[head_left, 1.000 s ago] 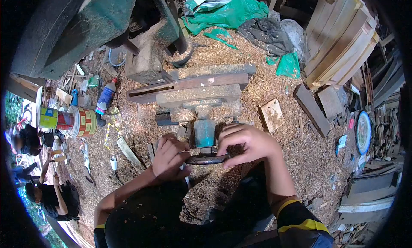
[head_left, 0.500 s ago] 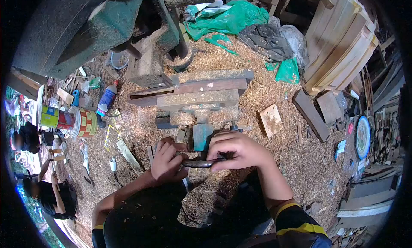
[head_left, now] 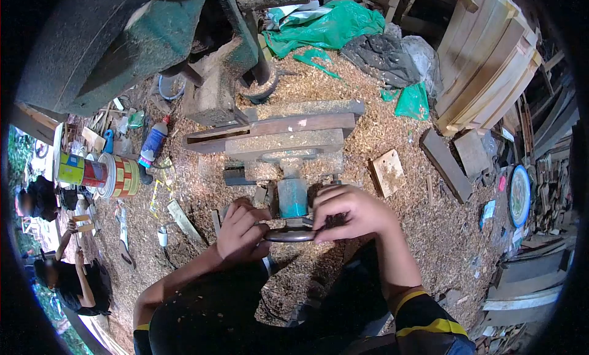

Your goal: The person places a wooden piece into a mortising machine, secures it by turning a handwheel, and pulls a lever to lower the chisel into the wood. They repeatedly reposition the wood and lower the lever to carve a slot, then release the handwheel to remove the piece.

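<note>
A dark metal handwheel (head_left: 289, 235) is seen edge-on in front of the vise. My left hand (head_left: 242, 231) is curled around the wheel's left side. On the right side, the fingers and thumb of my right hand (head_left: 353, 212) pinch the rim. Behind the wheel stands the teal screw housing (head_left: 292, 197) of the vise. Beyond it, a dark reddish wooden piece (head_left: 300, 124) with a long slot at its left end lies between the front jaw (head_left: 282, 143) and the back jaw (head_left: 307, 109), both dusted with sawdust.
A large green machine (head_left: 141, 54) overhangs the upper left. Wood shavings cover the floor. A pale wood block (head_left: 388, 172) and a dark plank (head_left: 446, 165) lie to the right, near stacked curved boards (head_left: 491, 60). Left are a bottle (head_left: 153, 144), a bucket (head_left: 123, 175) and another person (head_left: 76, 281).
My right hand has shifted slightly to the right and its grip on the rim has changed. More of the teal housing shows. My left hand stays on the wheel.
</note>
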Demonstrator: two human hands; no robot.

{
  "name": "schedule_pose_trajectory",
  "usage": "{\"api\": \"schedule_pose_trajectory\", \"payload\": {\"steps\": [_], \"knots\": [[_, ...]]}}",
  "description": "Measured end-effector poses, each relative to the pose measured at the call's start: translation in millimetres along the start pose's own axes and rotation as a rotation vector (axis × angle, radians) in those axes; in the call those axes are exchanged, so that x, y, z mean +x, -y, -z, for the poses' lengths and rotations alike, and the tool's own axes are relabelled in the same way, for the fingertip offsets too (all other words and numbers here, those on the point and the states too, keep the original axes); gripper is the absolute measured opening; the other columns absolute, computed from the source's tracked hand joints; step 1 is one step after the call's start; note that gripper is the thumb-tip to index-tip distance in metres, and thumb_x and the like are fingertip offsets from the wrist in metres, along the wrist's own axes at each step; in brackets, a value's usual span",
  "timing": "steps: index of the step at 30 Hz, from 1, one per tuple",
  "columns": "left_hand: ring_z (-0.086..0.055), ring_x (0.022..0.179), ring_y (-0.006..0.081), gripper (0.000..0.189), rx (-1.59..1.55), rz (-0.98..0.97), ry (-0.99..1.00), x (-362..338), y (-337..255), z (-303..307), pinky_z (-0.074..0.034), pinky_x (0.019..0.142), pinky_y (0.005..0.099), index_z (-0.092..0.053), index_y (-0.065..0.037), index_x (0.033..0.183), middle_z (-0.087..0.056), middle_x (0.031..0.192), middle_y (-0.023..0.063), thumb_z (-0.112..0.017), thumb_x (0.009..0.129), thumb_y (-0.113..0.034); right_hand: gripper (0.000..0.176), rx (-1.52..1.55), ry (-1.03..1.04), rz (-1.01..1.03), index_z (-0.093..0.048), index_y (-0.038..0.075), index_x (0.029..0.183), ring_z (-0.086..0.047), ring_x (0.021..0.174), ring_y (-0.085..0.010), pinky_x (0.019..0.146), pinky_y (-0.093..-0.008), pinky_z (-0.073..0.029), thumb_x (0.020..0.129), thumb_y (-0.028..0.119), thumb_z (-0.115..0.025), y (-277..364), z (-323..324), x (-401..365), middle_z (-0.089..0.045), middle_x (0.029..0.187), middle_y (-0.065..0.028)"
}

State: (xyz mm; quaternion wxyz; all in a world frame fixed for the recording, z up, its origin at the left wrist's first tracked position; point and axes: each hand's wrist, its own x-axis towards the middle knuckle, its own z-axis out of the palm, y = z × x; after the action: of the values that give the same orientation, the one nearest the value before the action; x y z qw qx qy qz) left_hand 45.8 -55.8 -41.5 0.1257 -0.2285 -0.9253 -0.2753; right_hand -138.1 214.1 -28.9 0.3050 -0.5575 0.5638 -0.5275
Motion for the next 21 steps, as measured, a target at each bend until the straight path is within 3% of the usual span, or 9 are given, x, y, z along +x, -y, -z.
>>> {"api": "schedule_pose_trajectory", "payload": {"steps": [4, 6, 8, 10, 13, 16, 21], "knots": [[-0.062, 0.102, 0.0345, 0.040, 0.020, 0.048, 0.036, 5, -2, 1, -0.048, 0.096, 0.0558, -0.065, -0.006, 0.098, -0.066, 0.118, 0.0123, -0.082, 0.065, -0.020, 0.025, 0.025, -0.076, 0.050, -0.074, 0.007, 0.089, -0.070, 0.082, -0.0231, 0.074, -0.0363, -0.055, 0.081, 0.024, -0.090, 17, -7, 12, -0.071, 0.085, -0.0036], [-0.062, 0.101, 0.0346, 0.041, 0.005, -0.076, -0.037, 14, -4, 4, -0.048, 0.095, 0.0553, -0.064, -0.005, 0.097, -0.066, 0.117, 0.0120, -0.082, 0.063, -0.021, 0.024, 0.084, -0.034, 0.039, -0.074, 0.007, 0.087, -0.070, 0.082, -0.0237, 0.074, -0.0367, -0.055, 0.082, 0.023, -0.090, 7, 4, 1, -0.071, 0.085, -0.0040], [-0.062, 0.101, 0.0341, 0.042, 0.006, -0.040, -0.009, 5, -1, 3, -0.048, 0.094, 0.0549, -0.064, -0.005, 0.097, -0.066, 0.115, 0.0117, -0.082, 0.063, -0.021, 0.023, -0.034, 0.003, 0.018, -0.073, 0.006, 0.089, -0.070, 0.083, -0.0242, 0.075, -0.0372, -0.055, 0.083, 0.022, -0.089, 1, 10, -3, -0.071, 0.087, -0.0048], [-0.063, 0.100, 0.0336, 0.042, 0.007, -0.005, 0.015, 3, -2, 0, -0.048, 0.094, 0.0545, -0.065, -0.005, 0.097, -0.066, 0.114, 0.0114, -0.082, 0.062, -0.022, 0.021, 0.057, -0.061, 0.019, -0.074, 0.006, 0.090, -0.069, 0.082, -0.0253, 0.074, -0.0377, -0.054, 0.084, 0.020, -0.088, 8, -6, 6, -0.071, 0.086, -0.0061], [-0.063, 0.099, 0.0334, 0.041, -0.010, 0.030, 0.012, 9, -3, 3, -0.048, 0.094, 0.0539, -0.064, -0.006, 0.095, -0.067, 0.112, 0.0111, -0.081, 0.061, -0.021, 0.021, 0.054, -0.075, 0.015, -0.073, 0.006, 0.090, -0.069, 0.083, -0.0252, 0.073, -0.0372, -0.053, 0.084, 0.021, -0.088, 10, -2, 6, -0.071, 0.084, -0.0065], [-0.063, 0.097, 0.0325, 0.039, -0.006, -0.078, -0.024, 13, -1, 4, -0.047, 0.094, 0.0534, -0.064, -0.006, 0.092, -0.067, 0.111, 0.0109, -0.081, 0.060, -0.020, 0.022, 0.062, 0.010, -0.033, -0.073, 0.006, 0.090, -0.069, 0.085, -0.0254, 0.074, -0.0376, -0.053, 0.084, 0.021, -0.088, -1, 11, -5, -0.070, 0.084, -0.0070], [-0.064, 0.098, 0.0304, 0.037, 0.020, 0.007, 0.012, 7, 1, 1, -0.047, 0.095, 0.0535, -0.063, -0.006, 0.089, -0.067, 0.111, 0.0106, -0.080, 0.059, -0.019, 0.024, 0.092, -0.051, 0.040, -0.075, 0.005, 0.092, -0.069, 0.083, -0.0256, 0.074, -0.0378, -0.053, 0.080, 0.019, -0.091, 8, 0, 7, -0.072, 0.087, -0.0060]]}}
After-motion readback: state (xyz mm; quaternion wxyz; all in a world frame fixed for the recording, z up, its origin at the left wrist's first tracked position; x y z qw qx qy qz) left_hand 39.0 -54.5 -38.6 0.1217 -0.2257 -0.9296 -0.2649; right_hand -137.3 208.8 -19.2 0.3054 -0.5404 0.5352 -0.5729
